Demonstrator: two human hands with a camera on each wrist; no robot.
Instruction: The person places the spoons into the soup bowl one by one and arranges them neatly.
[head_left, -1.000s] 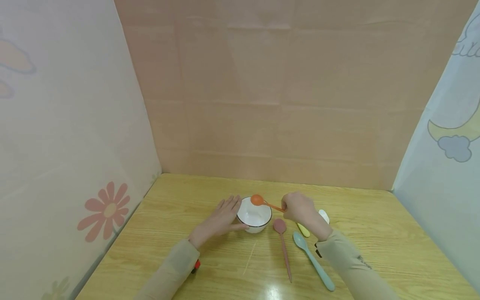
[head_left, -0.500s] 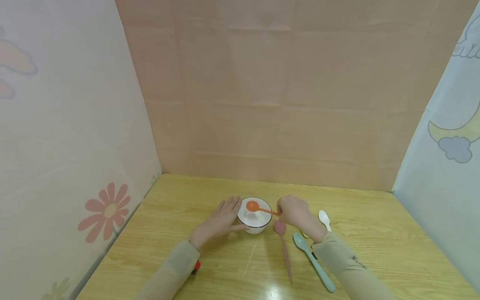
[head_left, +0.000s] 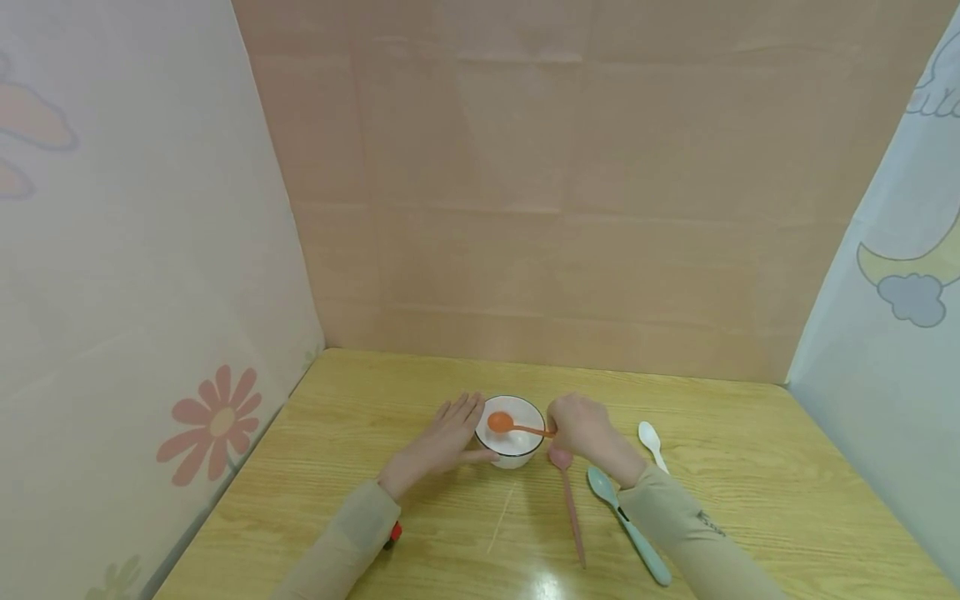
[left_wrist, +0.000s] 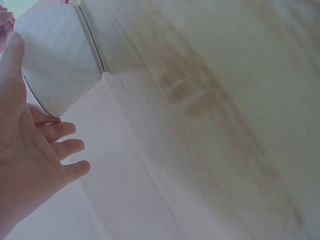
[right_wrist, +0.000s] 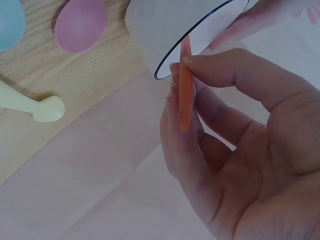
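Note:
A white bowl (head_left: 510, 461) with a dark rim stands on the table in the head view. My left hand (head_left: 437, 442) rests against its left side, fingers fairly straight and thumb along the near side. In the left wrist view the bowl (left_wrist: 60, 50) sits between thumb and index finger, the other fingers off it. An orange spoon (head_left: 500, 422) reaches into the bowl from the right, its handle pinched by my right hand (head_left: 587, 432). From the right wrist, the handle (right_wrist: 185, 95) lies between thumb and fingers; the spoon's head is hidden there.
Right of the bowl lie a pink spoon (head_left: 572, 508), a light-blue spoon (head_left: 633, 533) and a white spoon (head_left: 651, 437). A pale-yellow utensil (right_wrist: 49, 108) shows from the right wrist. A small red-and-black object (head_left: 394, 533) is partly under the left sleeve. Cloth walls surround the table (head_left: 465, 542).
My right hand has moved left and slightly nearer, carrying the orange spoon from the bowl's far rim down into the bowl. The left hand has stayed at the bowl.

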